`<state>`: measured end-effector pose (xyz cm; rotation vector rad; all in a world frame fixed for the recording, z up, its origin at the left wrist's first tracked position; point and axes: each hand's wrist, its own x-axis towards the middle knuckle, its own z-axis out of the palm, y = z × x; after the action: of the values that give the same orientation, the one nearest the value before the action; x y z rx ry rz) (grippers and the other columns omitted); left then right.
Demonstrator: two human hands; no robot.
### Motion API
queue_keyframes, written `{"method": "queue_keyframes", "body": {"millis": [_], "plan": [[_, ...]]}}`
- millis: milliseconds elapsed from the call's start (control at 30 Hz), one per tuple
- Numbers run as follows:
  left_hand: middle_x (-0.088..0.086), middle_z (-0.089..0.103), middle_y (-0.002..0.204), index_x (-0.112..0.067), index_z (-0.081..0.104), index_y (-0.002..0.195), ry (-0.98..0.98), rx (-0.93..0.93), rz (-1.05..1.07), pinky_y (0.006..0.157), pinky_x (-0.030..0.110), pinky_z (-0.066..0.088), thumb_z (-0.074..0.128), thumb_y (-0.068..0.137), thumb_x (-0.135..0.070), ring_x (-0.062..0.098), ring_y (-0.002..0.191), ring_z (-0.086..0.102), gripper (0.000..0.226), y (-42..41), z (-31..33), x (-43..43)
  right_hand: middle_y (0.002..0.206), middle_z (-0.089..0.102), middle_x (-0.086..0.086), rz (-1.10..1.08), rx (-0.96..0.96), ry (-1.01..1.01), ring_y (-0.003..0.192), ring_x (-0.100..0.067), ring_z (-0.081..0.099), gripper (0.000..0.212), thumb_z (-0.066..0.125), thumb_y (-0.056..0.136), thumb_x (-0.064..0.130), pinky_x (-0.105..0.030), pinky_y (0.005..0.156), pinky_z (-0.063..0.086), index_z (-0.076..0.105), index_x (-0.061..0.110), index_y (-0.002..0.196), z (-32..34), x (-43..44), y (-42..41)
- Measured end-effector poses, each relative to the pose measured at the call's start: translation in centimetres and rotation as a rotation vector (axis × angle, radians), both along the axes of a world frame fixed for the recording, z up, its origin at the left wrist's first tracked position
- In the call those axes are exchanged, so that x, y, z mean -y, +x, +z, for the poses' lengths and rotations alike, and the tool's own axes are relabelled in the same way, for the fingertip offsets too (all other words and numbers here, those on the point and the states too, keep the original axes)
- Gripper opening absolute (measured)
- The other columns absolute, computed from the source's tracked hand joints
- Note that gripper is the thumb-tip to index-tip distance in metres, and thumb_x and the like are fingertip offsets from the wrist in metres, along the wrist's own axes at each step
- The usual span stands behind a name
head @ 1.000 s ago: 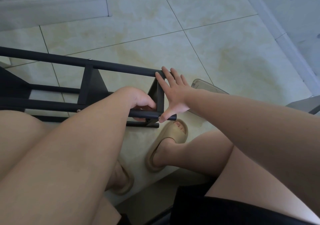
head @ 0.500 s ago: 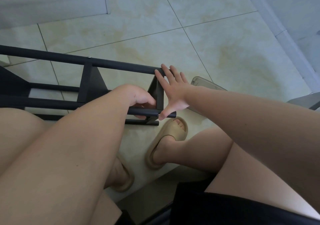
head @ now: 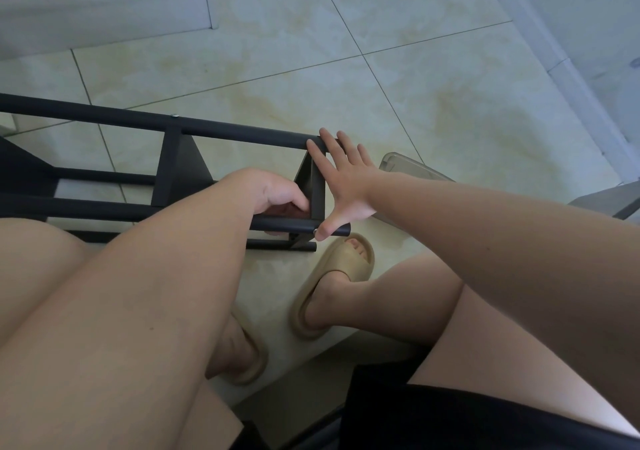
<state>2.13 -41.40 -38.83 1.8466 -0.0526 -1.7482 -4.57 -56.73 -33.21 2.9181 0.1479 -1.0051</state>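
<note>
Only one container here, a clear plastic tub (head: pixel 406 168) on the floor (head: pixel 433 96) just behind the right wrist, lying tilted. The arm covers most of it and what is in it cannot be made out.

Now the grips. The left grip (head: pixel 273 193) is curled round the near rail (head: pixel 104 208) of the black metal frame (head: pixel 176 172), fingers wrapped under the tube, right beside the end plate (head: pixel 314 189). The right grip (head: pixel 346 186) is spread wide and flat, holding nothing: the palm lies against the outer face of that end plate, the fingertips (head: pixel 327 139) reach up to the end of the far rail (head: pixel 104 115), and the thumb (head: pixel 325 230) presses on the tip of the near rail.

The frame lies on its side across the tiled floor, running off the left edge, with its right end between the two grips, just ahead of the knees.

Below, a tan sandal (head: pixel 346 266) sits just under the rail's end, toes nearly touching it. A second sandal (head: pixel 254 363) shows lower down, half hidden by the left forearm. Both bare forearms and thighs fill the foreground and cover the frame's near lower bars. Black shorts (head: pixel 450 422) at the bottom right, a grey step (head: pixel 104 9) at the top left.
</note>
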Motion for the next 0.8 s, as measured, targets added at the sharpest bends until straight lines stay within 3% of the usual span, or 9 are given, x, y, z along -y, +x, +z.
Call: {"method": "queue_keyframes", "body": {"millis": [67,167,200,300,367,533,633,700,800], "plan": [[0.008,0.069,0.083,-0.010,0.074,0.084,0.018,0.018,-0.038,0.074,0.034,0.053,0.067,0.089,-0.023,0.024,0.072,0.063,0.015,0.06,-0.06,0.08,0.161,-0.037,-0.008,-0.001,0.000,0.000,0.149,-0.036,-0.031,0.161,0.074,0.050,0.087,-0.058,0.124,-0.005,-0.030,0.022,0.155,0.03,-0.03,-0.06],[0.014,0.070,0.119,-0.007,0.072,0.117,0.022,0.080,-0.095,0.107,0.044,0.045,0.066,0.090,-0.025,0.030,0.106,0.064,0.033,-0.11,0.13,0.30,0.162,-0.036,-0.009,0.004,-0.001,0.000,0.149,-0.036,-0.031,0.161,0.073,0.050,0.087,-0.058,0.124,-0.005,-0.030,0.022,0.155,0.09,0.05,0.01],[0.016,0.068,0.125,-0.007,0.071,0.120,0.019,0.092,-0.089,0.112,0.045,0.040,0.065,0.090,-0.024,0.030,0.107,0.062,0.035,-0.14,0.11,0.31,0.161,-0.036,-0.009,0.003,-0.002,0.000,0.149,-0.036,-0.031,0.161,0.073,0.050,0.087,-0.058,0.124,-0.005,-0.030,0.022,0.155,0.08,0.09,0.05],[0.015,0.071,0.114,-0.013,0.076,0.103,-0.032,0.083,-0.077,0.112,0.044,0.040,0.062,0.092,-0.016,0.030,0.101,0.060,0.018,-0.15,0.12,0.21,0.161,-0.037,-0.009,0.001,-0.003,0.007,0.149,-0.037,-0.031,0.161,0.073,0.049,0.088,-0.058,0.123,-0.005,-0.030,0.022,0.155,-0.01,0.14,0.08],[0.011,0.071,0.101,-0.018,0.074,0.091,-0.074,0.068,-0.071,0.105,0.041,0.043,0.058,0.093,-0.009,0.030,0.097,0.061,0.019,-0.15,0.00,0.15,0.161,-0.036,-0.010,0.002,-0.001,0.006,0.149,-0.037,-0.031,0.162,0.072,0.049,0.088,-0.059,0.123,-0.005,-0.030,0.022,0.155,-0.09,0.16,0.06],[0.009,0.070,0.093,-0.014,0.073,0.090,-0.093,0.043,-0.038,0.093,0.037,0.047,0.056,0.094,-0.009,0.025,0.085,0.063,0.019,-0.29,0.21,-0.01,0.162,-0.036,-0.009,0.000,-0.001,0.009,0.149,-0.036,-0.031,0.162,0.073,0.049,0.088,-0.059,0.124,-0.004,-0.030,0.022,0.155,-0.05,0.15,0.05],[0.006,0.070,0.077,-0.013,0.073,0.075,-0.021,0.047,-0.059,0.071,0.031,0.050,0.061,0.092,-0.019,0.021,0.065,0.063,0.022,-0.26,0.33,0.08,0.162,-0.036,-0.010,0.001,0.001,0.005,0.150,-0.036,-0.030,0.161,0.073,0.049,0.087,-0.058,0.124,-0.004,-0.030,0.022,0.155,0.04,0.07,0.00],[0.006,0.069,0.077,-0.012,0.071,0.076,0.015,0.096,-0.090,0.077,0.033,0.048,0.065,0.090,-0.022,0.023,0.070,0.061,0.019,-0.32,0.34,0.28,0.162,-0.036,-0.010,0.004,0.002,0.000,0.150,-0.036,-0.030,0.161,0.073,0.050,0.087,-0.058,0.124,-0.004,-0.030,0.022,0.155,0.08,0.04,0.01],[0.015,0.070,0.102,-0.006,0.073,0.101,0.024,0.130,-0.097,0.106,0.045,0.044,0.065,0.089,-0.021,0.030,0.093,0.060,0.021,-0.40,0.51,0.38,0.162,-0.036,-0.009,0.003,-0.001,-0.002,0.150,-0.036,-0.030,0.161,0.074,0.050,0.087,-0.058,0.124,-0.004,-0.030,0.022,0.155,0.17,0.07,0.06]]}}
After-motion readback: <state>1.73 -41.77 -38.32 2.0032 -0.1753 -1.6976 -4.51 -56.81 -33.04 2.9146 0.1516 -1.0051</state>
